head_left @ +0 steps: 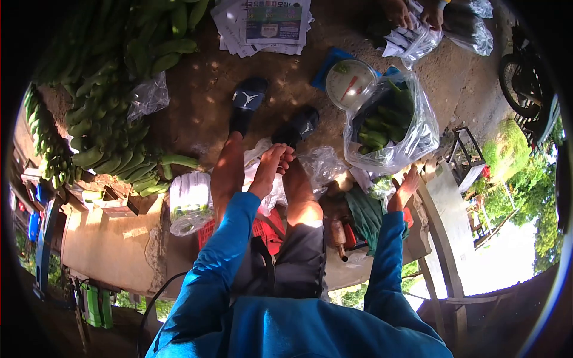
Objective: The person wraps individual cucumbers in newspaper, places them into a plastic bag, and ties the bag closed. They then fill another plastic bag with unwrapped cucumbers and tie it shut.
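My left hand (273,168) is over my shins with its fingers curled in; whether anything is inside them is hidden. Crumpled clear plastic (322,164) lies just beside it. My right hand (405,190) reaches out at the right, fingers stretched and apart, just below a large clear plastic bag (425,128). Inside that bag are green bananas (382,128). Beside the bag is a round dial scale (350,83) with a red needle. A paper-wrapped bundle (365,179) lies between the bag and my right hand.
Green bananas (107,131) are heaped at the left. Newspaper sheets (276,27) lie ahead on the ground. Another person's hands (412,15) handle paper and a plastic bag (421,45). A red crate (239,230) is under my legs; a motorcycle wheel (518,83) stands at right.
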A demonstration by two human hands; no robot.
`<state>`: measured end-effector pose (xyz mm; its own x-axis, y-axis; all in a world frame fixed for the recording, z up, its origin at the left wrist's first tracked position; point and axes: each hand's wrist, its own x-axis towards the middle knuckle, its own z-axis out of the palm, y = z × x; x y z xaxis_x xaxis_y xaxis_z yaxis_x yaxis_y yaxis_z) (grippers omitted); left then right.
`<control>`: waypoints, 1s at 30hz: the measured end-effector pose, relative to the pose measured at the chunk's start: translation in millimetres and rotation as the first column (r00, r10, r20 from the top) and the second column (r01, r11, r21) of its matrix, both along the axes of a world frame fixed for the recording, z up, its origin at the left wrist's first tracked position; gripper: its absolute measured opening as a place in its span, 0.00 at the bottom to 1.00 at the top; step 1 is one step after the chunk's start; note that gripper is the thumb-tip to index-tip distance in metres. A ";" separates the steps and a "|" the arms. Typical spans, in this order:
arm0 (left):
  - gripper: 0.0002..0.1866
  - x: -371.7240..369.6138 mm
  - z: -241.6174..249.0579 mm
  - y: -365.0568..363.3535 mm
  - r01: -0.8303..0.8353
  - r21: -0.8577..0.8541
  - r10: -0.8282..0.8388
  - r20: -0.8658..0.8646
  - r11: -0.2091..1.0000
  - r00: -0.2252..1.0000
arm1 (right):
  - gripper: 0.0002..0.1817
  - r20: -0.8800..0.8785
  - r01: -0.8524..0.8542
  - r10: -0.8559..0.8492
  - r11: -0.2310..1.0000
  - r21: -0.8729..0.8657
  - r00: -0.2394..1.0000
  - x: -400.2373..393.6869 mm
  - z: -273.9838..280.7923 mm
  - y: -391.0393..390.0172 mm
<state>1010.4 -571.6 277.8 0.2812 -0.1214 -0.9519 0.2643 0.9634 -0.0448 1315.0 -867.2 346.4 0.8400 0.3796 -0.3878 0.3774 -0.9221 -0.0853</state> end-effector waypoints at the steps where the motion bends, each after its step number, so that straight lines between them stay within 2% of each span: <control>1: 0.18 6.4 1.1 2.2 0.117 0.101 -0.121 0.033 0.988 0.992 | 0.27 -0.056 0.287 -0.282 0.954 0.091 0.958 -4.5 11.7 45.1; 2: 0.17 13.8 2.3 4.4 0.227 0.208 -0.243 0.055 0.951 0.968 | 0.27 -0.110 0.486 -0.477 0.813 0.321 0.872 -16.5 28.0 105.2; 4: 0.15 32.1 -3.6 5.1 0.256 0.299 -0.295 0.092 0.919 0.951 | 0.29 -0.014 0.294 -0.298 0.930 0.221 0.954 -25.4 50.3 159.7; 6: 0.16 57.3 -26.6 5.6 0.280 0.591 -0.446 0.154 0.756 0.881 | 0.30 0.092 0.171 -0.192 0.965 0.199 0.977 -25.9 41.5 173.2; 8: 0.19 101.5 -32.2 14.5 0.352 0.646 -0.556 0.137 0.677 0.820 | 0.30 0.030 0.262 -0.277 0.936 0.234 0.961 -20.5 32.0 183.2; 10: 0.22 141.8 -56.3 14.0 0.336 0.848 -0.633 0.000 0.411 0.774 | 0.25 0.010 0.305 -0.315 0.926 0.221 0.949 -17.0 9.6 170.8; 11: 0.28 160.9 -67.4 17.3 0.284 0.912 -0.683 -0.005 0.297 0.731 | 0.22 0.142 0.211 -0.260 0.933 0.293 0.955 -18.1 -4.5 164.4; 12: 0.28 179.5 -76.8 18.5 0.278 0.919 -0.698 -0.005 0.278 0.716 | 0.19 0.274 0.105 -0.207 0.932 0.347 0.939 -18.4 -16.6 158.9; 13: 0.30 197.5 -84.5 17.8 0.323 0.918 -0.720 -0.062 0.231 0.691 | 0.19 0.281 0.118 -0.229 0.925 0.361 0.932 -14.5 -13.7 164.3; 14: 0.33 209.5 -89.1 13.8 0.370 0.911 -0.738 -0.121 0.184 0.664 | 0.15 0.060 0.290 -0.343 0.865 0.409 0.937 -10.7 -8.9 167.5; 15: 0.31 223.2 -79.9 13.8 0.420 0.903 -0.739 -0.223 0.089 0.636 | 0.12 -0.168 0.460 -0.431 0.785 0.416 0.887 -8.9 -6.0 168.2; 16: 0.31 236.1 -75.1 14.1 0.415 0.907 -0.750 -0.224 0.074 0.623 | 0.12 -0.165 0.472 -0.447 0.772 0.425 0.879 -9.6 -14.1 161.1; 18: 0.27 256.0 -75.7 8.0 0.559 0.790 -0.799 -0.155 0.253 0.581 | 0.10 -0.484 0.652 -0.444 0.418 0.632 0.754 -9.4 -25.2 153.4; 19: 0.22 256.6 -77.3 1.2 0.492 0.834 -0.770 -0.137 0.249 0.623 | 0.09 -0.648 0.783 -0.442 0.296 0.548 0.620 -10.8 -23.1 150.4; 20: 0.22 256.1 -81.9 -5.5 0.489 0.842 -0.781 -0.141 0.228 0.608 | 0.09 -0.648 0.784 -0.447 0.272 0.558 0.616 -12.1 -21.1 149.6; 22: 0.22 250.9 -115.4 -21.5 0.225 0.862 -0.577 0.093 0.455 0.812 | 0.10 -0.793 0.867 -0.375 0.059 0.496 0.479 -10.6 -16.4 152.0; 23: 0.16 249.8 -117.9 -23.5 0.261 0.826 -0.539 0.061 0.500 0.840 | 0.11 -0.831 0.887 -0.369 -0.037 0.461 0.417 -10.8 -13.0 155.4; 24: 0.14 248.2 -98.5 -25.5 0.239 0.748 -0.430 0.069 0.619 0.900 | 0.11 -0.831 0.876 -0.355 -0.064 0.478 0.428 -12.1 -11.2 154.0; 25: 0.12 256.7 -82.1 -24.0 0.195 0.662 -0.315 0.066 0.723 0.947 | 0.10 -0.858 0.889 -0.337 -0.112 0.445 0.387 -11.3 -12.8 152.3; 26: 0.11 248.1 -121.7 -31.7 0.171 0.750 -0.335 0.070 0.639 0.940 | 0.10 -0.884 0.900 -0.317 -0.158 0.407 0.344 -8.1 -16.7 152.3; 28: 0.09 232.5 -199.3 -47.8 0.119 0.892 -0.366 0.056 0.437 0.929 | 0.10 -0.867 0.883 -0.349 -0.178 0.434 0.356 -11.1 -20.2 150.0; 29: 0.06 232.0 -201.5 -53.0 0.076 0.899 -0.310 0.069 0.432 0.948 | 0.09 -0.866 0.889 -0.362 -0.171 0.426 0.345 -10.8 -20.5 150.2; 30: 0.06 240.2 -180.3 -48.1 0.085 0.898 -0.331 0.070 0.431 0.941 | 0.09 -0.862 0.893 -0.380 -0.162 0.420 0.336 -9.0 -20.8 149.9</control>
<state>1250.6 -619.8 97.5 0.5657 0.6540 -0.5022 0.3452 0.3653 0.8645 1306.0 -717.3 325.5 0.7375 -0.0272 -0.6748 -0.6710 0.0838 -0.7367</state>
